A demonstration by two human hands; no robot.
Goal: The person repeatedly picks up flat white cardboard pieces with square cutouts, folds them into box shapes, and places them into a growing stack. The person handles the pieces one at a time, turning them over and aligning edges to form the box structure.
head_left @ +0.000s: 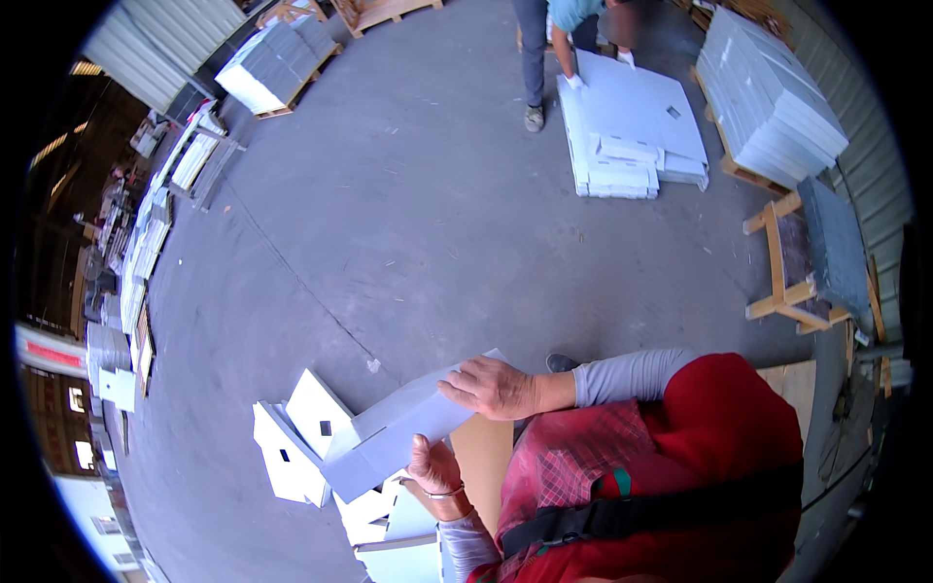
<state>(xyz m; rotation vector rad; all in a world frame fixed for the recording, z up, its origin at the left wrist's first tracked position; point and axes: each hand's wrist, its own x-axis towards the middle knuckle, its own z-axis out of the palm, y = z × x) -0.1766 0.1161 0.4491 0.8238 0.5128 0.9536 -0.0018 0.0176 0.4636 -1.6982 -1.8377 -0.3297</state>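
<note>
My left hand [434, 468] is closed on the lower edge of a folded white cardboard piece [398, 437], its thumb lying along the near side. Over the piece's far right end curls my right hand [491, 387], fingers bent against the cardboard. The piece is long, creased and tilted, held above the floor between both hands. Just left of it stand white cardboard boxes [292, 457] with small dark square slots. Below my left hand lie more white cardboard pieces [403, 554], partly hidden. A brown cardboard surface [483, 462] shows beside my apron.
A co-worker [575, 19] in white gloves bends over a stack of flat white cardboard [632, 117]. Palletised white stacks stand at right [768, 102] and far left [277, 63]. A wooden frame stand [787, 257] is near the right wall. Grey concrete floor [437, 194] lies between.
</note>
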